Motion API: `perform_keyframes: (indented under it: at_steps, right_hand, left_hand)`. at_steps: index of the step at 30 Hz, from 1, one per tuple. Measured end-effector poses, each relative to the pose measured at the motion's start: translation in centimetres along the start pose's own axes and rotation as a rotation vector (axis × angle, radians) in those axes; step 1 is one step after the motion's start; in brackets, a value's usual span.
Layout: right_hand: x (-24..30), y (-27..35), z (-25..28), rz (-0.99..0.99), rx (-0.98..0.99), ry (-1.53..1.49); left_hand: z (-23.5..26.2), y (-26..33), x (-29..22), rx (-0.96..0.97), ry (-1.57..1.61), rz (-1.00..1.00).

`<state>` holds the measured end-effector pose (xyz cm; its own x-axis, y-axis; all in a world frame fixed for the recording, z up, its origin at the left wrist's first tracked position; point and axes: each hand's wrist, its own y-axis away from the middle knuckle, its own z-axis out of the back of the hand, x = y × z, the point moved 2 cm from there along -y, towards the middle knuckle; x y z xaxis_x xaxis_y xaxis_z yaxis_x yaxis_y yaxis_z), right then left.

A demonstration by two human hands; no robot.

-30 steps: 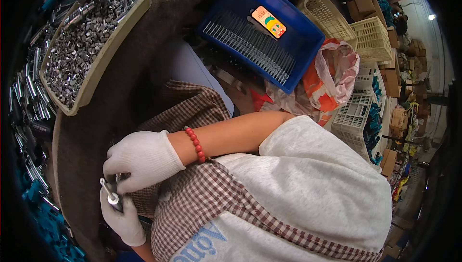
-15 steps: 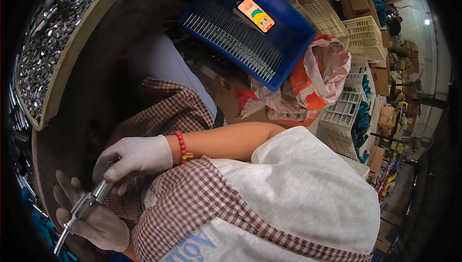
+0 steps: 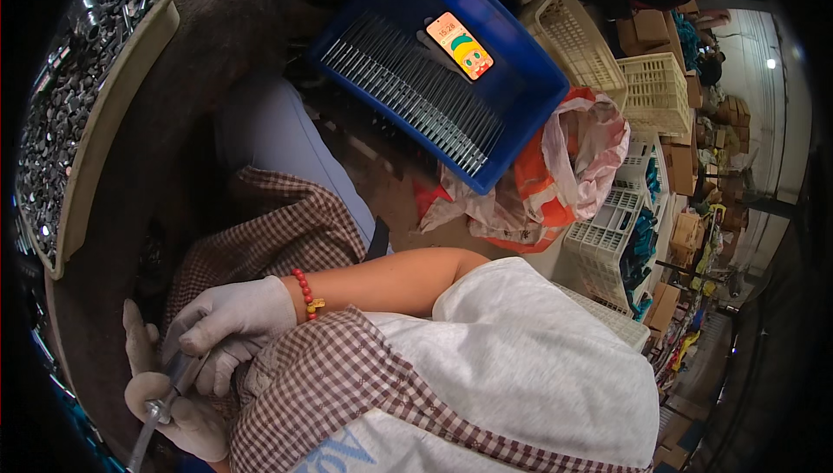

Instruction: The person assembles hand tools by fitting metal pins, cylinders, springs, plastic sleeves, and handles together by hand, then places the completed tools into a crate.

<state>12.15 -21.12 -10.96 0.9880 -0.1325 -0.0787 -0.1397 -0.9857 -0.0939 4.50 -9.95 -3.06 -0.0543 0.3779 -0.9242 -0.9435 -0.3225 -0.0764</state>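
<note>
My right hand, in a pale work glove with a red bead bracelet at the wrist, is closed on the upper end of a silver metal rod. Lower down, my gloved left hand holds the same rod across the palm, its thumb bent against it near a collar. Other fingers of that hand stick out to the side. The rod has a thicker cylindrical body, partly hidden by both hands, and a thinner shaft slanting to the lower left. A checked apron lies right beside the hands.
A pale tray full of small metal parts stands at the left. At the top, a blue bin holds a row of thin metal rods and a lit phone. Beside it are a crumpled plastic bag, plastic crates and cardboard boxes.
The rod has turned steeper, its thin end swinging right. My left thumb has moved up along it toward the right hand. The tray and bin sit lower or further left in the view.
</note>
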Motion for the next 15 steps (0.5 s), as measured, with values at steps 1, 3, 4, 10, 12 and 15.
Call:
perform_keyframes:
  at_steps: [1, 3, 4, 10, 12, 15]
  right_hand:
    - [0.1, 0.2, -0.1, -0.009, 0.033, -0.04]
    - [0.1, 0.3, 0.0, -0.019, 0.055, -0.05]
    - [0.0, 0.4, 0.1, -0.024, 0.077, -0.059]
    - [0.3, 0.5, 0.2, -0.028, 0.045, -0.03]
    - [0.1, 0.5, 0.4, -0.04, 0.058, -0.061]
    - [0.0, 0.2, 0.1, -0.09, 0.08, -0.073]
  left_hand:
    - [0.1, 0.1, 0.0, 0.002, 0.04, 0.023]
    - [-0.1, 0.1, 0.0, 0.0, 0.081, 0.047]
    - [-0.4, 0.1, -0.2, 0.041, 0.11, 0.033]
    - [1.0, -0.2, 0.5, 0.239, -0.096, -0.006]
    - [0.9, -0.4, 0.4, 0.22, -0.167, -0.028]
    - [1.0, -0.5, -0.3, 0.188, -0.303, -0.132]
